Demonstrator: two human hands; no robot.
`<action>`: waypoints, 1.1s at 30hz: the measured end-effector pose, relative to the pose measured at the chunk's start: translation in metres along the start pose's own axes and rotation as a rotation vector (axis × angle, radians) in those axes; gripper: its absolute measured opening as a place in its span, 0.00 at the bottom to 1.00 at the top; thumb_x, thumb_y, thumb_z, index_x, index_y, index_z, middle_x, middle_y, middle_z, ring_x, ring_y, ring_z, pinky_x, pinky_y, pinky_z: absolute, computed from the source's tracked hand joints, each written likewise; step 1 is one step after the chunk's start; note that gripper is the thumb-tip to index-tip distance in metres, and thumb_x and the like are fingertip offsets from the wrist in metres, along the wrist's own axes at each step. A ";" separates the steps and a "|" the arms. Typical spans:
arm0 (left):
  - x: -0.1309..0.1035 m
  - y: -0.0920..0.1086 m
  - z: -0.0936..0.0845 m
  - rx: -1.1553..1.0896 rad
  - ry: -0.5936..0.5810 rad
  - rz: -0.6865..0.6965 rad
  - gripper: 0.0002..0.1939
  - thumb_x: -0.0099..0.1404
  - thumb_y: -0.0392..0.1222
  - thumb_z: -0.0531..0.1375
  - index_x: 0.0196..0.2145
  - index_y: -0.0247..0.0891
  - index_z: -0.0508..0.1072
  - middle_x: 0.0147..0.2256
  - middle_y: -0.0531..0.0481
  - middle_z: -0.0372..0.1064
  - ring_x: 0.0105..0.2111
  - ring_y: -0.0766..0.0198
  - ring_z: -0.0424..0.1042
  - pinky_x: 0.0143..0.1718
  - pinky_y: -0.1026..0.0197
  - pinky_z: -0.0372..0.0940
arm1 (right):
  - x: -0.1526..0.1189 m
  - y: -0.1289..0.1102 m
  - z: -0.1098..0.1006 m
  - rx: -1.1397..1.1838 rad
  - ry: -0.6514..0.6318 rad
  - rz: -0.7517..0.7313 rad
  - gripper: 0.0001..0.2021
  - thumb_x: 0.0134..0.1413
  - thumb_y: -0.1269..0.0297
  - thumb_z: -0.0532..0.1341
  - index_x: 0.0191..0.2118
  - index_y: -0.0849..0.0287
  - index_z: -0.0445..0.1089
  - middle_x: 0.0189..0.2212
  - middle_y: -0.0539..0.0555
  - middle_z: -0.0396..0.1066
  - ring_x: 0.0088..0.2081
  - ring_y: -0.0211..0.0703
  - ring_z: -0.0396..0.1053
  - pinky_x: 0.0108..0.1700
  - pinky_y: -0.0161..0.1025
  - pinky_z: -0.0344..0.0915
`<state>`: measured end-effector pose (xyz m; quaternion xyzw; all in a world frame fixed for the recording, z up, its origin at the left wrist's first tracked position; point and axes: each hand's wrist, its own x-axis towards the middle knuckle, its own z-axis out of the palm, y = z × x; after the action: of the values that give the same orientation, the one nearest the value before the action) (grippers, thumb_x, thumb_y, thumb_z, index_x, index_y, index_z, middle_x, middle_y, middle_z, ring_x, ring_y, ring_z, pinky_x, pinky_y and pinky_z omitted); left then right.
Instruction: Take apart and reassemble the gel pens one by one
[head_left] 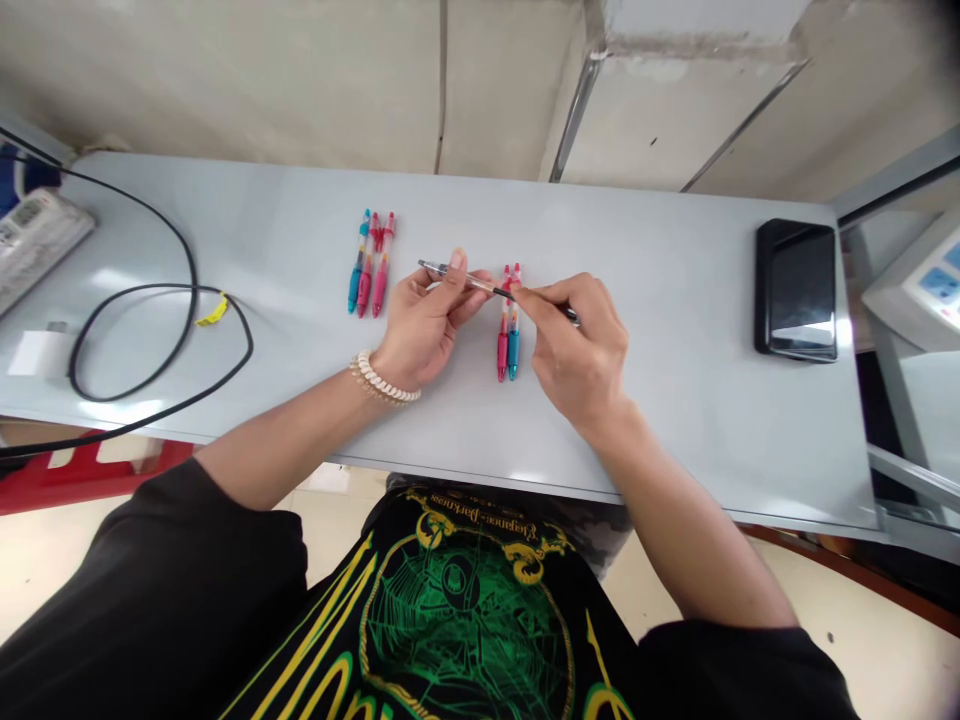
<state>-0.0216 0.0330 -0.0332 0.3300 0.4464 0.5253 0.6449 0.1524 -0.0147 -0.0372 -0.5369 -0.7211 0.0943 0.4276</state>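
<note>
A slim pen (480,284) with a clear barrel and dark parts spans my two hands above the table. My left hand (429,318) grips its clear barrel between thumb and fingers, the dark tip pointing left. On the right, my right hand (581,345) pinches the dark end, and a black piece shows past its fingers. Whether the pen's parts are joined there I cannot tell. Under the hands lie a pink pen (503,345) and a teal pen (514,345), side by side. Farther left rest a teal pen (354,285) and two pink pens (380,280).
A black cable (196,285) with a yellow tag loops over the table's left side, near a white adapter (36,354). At the far right lies a black device (796,290) with a dark screen. A wall (337,80) stands behind the table (690,400).
</note>
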 end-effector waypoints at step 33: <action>-0.007 0.001 0.005 -0.050 -0.082 0.070 0.13 0.68 0.45 0.73 0.36 0.37 0.74 0.37 0.51 0.83 0.39 0.69 0.84 0.42 0.70 0.78 | -0.003 0.000 0.004 0.217 0.042 -0.056 0.08 0.77 0.66 0.55 0.53 0.56 0.70 0.41 0.55 0.78 0.36 0.39 0.77 0.41 0.39 0.79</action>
<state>-0.0174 0.0267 -0.0289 0.3503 0.3945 0.5445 0.6520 0.1497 -0.0155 -0.0413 -0.4691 -0.7122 0.1485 0.5007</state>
